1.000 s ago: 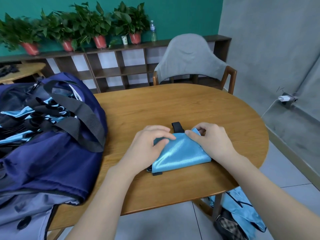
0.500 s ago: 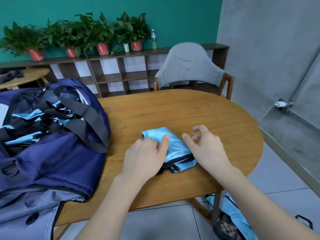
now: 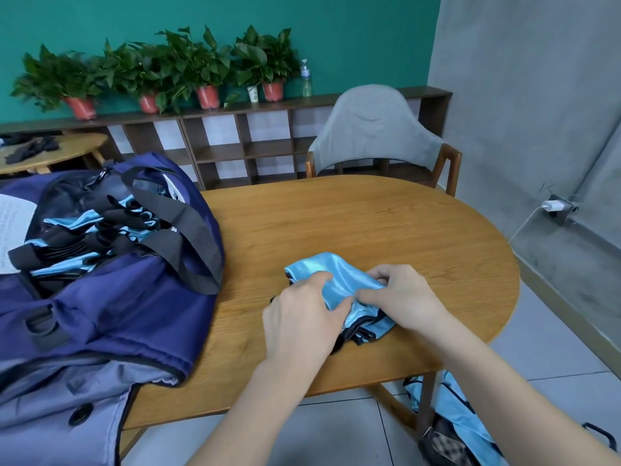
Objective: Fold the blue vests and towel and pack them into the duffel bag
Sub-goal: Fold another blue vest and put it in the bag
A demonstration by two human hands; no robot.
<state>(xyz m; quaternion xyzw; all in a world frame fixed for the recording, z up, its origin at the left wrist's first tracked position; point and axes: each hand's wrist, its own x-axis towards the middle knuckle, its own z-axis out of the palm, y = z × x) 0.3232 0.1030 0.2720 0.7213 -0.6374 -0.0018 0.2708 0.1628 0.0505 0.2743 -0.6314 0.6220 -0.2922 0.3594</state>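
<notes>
Left hand (image 3: 302, 317) palm down, fingers curled, thumb tip pinching cloth against forefinger. Right hand (image 3: 405, 297) alongside, knuckles up, fingers bent, gripping same cloth; thumbs nearly touching. Both forearms bare, reaching in from table's near edge, converging toward its right half.

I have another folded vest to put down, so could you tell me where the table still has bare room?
Bare wood runs across the far half of the table, between the duffel bag and the grey chair, and along the right-hand curve. The near middle is crowded: left hand and right hand pinch the blue vest. The bag covers the left end.
</notes>
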